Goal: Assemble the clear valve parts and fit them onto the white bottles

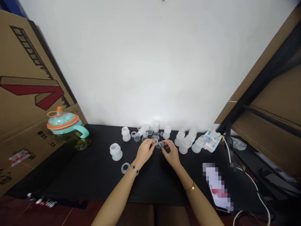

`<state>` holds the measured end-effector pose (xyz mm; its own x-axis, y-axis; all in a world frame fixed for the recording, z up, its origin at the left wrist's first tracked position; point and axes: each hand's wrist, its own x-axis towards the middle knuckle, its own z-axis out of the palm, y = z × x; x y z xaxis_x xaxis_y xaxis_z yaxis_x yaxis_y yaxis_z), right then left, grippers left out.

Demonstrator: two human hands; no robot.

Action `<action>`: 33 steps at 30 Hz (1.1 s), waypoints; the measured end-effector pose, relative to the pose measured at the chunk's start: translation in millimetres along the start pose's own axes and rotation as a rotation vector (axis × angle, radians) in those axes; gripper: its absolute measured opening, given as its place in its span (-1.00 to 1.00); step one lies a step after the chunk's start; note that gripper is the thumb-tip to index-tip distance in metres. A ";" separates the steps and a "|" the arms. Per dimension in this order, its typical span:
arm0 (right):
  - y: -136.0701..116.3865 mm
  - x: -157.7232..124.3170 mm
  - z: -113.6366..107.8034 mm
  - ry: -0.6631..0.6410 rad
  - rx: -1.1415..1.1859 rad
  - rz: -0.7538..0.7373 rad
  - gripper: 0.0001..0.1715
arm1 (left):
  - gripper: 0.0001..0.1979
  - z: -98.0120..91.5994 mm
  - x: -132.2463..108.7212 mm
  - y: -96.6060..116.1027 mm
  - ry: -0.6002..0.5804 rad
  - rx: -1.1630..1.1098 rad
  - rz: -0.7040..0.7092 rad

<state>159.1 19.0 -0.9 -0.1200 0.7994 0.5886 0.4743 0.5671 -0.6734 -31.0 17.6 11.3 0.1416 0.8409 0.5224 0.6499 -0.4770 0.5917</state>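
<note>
My left hand (pixel 145 152) reaches into a group of clear, bottle-top parts, its thumb and index finger drawn close together beside a clear dome-shaped piece (pixel 155 140). Whatever lies between those fingertips is too small to make out. Opposite it, my right hand (pixel 171 153) has its fingers apart next to a clear nipple-shaped piece (pixel 161 144) and does not grip it. Near my left wrist lies a translucent ring (pixel 125 168). Two open white bottles, one nearer (pixel 116 153) and one farther back (pixel 126 134), stand to the left.
Several white bottles with clear tops (pixel 185 145) stand on the right, beside a white power strip (pixel 212 140) with a cable. A phone (pixel 217 188) lies at front right. A large lidded jug (pixel 70 128) stands left, by a cardboard box (pixel 28 78). A white wall (pixel 150 62) rises behind.
</note>
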 end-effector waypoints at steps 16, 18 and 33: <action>0.1 0.4 -2.2 0.111 0.060 0.052 -0.67 | -0.61 2.4 8.2 -9.8 0.017 -0.746 -0.506; -1.3 0.8 -3.4 0.111 0.071 0.061 -0.67 | -0.61 3.9 8.3 -11.7 0.018 -0.802 -0.569; -3.9 1.8 -6.4 0.110 0.125 0.105 -0.65 | -0.55 14.7 6.0 -8.9 0.090 -0.815 -0.453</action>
<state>162.6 17.0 5.6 0.0234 0.8331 0.5527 0.3665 0.5072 -0.7800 -25.0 30.5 0.2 -0.0777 0.9837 0.1622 -0.0995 -0.1695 0.9805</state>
